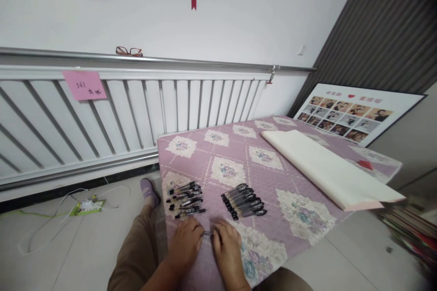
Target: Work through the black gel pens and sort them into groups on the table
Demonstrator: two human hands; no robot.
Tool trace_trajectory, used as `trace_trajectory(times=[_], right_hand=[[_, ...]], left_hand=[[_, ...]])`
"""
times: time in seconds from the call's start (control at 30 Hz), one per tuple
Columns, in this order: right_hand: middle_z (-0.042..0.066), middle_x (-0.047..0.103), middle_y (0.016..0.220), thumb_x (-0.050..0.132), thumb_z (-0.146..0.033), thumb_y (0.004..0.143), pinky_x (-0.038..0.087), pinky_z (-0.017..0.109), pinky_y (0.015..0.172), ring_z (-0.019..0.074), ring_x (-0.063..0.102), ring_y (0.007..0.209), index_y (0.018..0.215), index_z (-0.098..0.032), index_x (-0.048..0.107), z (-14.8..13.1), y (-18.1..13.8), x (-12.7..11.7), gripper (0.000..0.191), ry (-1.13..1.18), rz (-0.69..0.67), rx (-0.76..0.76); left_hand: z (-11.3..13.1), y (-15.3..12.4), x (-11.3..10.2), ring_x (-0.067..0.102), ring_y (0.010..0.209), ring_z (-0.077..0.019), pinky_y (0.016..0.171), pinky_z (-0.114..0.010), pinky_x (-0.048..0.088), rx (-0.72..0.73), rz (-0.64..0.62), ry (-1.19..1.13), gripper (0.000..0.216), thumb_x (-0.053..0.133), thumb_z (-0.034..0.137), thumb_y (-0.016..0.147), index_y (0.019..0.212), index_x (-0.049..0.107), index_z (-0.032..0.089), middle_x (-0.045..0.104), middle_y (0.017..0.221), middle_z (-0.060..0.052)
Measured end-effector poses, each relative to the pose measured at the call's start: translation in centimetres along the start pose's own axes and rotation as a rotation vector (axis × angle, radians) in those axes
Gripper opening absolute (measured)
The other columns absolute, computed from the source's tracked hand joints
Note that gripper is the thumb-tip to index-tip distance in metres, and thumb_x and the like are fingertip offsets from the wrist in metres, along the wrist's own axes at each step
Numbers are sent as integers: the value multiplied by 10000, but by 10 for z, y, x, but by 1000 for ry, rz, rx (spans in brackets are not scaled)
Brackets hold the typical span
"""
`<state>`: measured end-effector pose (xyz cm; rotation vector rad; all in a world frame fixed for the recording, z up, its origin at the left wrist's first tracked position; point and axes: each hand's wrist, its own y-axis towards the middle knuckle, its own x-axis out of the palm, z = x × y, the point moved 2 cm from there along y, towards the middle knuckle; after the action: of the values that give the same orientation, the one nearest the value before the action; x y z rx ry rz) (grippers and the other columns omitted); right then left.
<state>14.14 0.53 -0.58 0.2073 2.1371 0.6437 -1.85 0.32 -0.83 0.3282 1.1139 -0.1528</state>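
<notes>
My left hand [187, 242] and my right hand [227, 248] rest close together on the near edge of a pink quilted table cover [205, 163]. Both have their fingers curled around a small dark pen [208, 233] that shows between them. Just beyond my left hand lies a loose group of several uncapped black pens [186, 199]. A neater row of several capped black pens [245, 201] lies beyond my right hand.
A folded cream sheet [327, 168] lies across the table's right side. A white radiator [102, 113] with a pink note [85, 84] and glasses [129, 51] stands behind. A photo board [355, 113] leans at right. A power strip [88, 207] lies on the floor.
</notes>
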Motion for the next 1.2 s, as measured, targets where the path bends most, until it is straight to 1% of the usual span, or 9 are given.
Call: trace_trajectory(times=[0.1,0.17,0.33,0.47,0.63,0.73,0.83,0.97,1.2], right_hand=[[100,687,1010,440,-338,903,465,408,865,245,617,960,985,-207,650,22,-1,-7,260,79,117,123],[120,686,1011,429,-381,911,480,414,873,251,623,959,1007,-185,644,31,-2,-10,306,126,145,193],[131,704,1043,412,-435,918,513,391,857,253,654,965,1053,-167,649,31,-1,-12,382,185,81,316],[93,733,981,426,-448,906,524,371,818,248,678,906,987,-200,684,23,3,-12,367,190,-32,285],[76,738,901,444,-460,891,528,348,752,241,682,827,922,-218,689,19,3,-12,346,220,-71,274],[61,738,914,481,-444,875,517,359,790,241,674,856,919,-227,691,16,1,-10,306,238,-117,245],[41,737,899,502,-423,867,513,348,785,228,672,844,911,-241,695,11,2,-10,269,266,-180,207],[42,736,941,529,-405,855,507,350,804,230,669,875,972,-249,692,7,4,-12,254,277,-221,191],[49,734,911,498,-430,869,501,358,795,236,661,853,937,-245,697,9,4,-11,281,297,-256,218]], left_hand=[[-1,1,0,532,994,-197,902,-342,411,-40,-15,-16,202,474,143,900,961,639,242,601,1006,-23],[-4,1,1,527,1016,-201,916,-351,408,-77,5,-31,221,448,136,904,985,630,230,600,1034,-34],[-11,-1,3,536,1009,-204,918,-362,412,-106,67,-60,248,392,134,908,1013,603,211,601,1040,-52],[-12,-2,2,553,980,-203,881,-352,429,-97,104,-85,255,363,137,922,996,595,210,609,1010,-53],[-5,-4,2,547,1025,-223,942,-398,386,-49,146,30,193,473,163,900,1019,603,242,624,1051,-36],[-1,-4,3,542,1038,-227,964,-414,361,14,106,79,181,513,196,902,1045,604,261,629,1049,-21],[1,-4,3,554,999,-221,921,-394,384,47,30,89,170,520,224,913,1057,598,269,632,1034,-11],[0,-4,1,557,934,-209,832,-339,416,55,-19,75,154,499,239,929,1038,606,260,625,1002,-13],[0,-3,1,561,916,-203,814,-326,433,35,-76,52,168,468,260,952,1035,614,251,623,996,-18]])
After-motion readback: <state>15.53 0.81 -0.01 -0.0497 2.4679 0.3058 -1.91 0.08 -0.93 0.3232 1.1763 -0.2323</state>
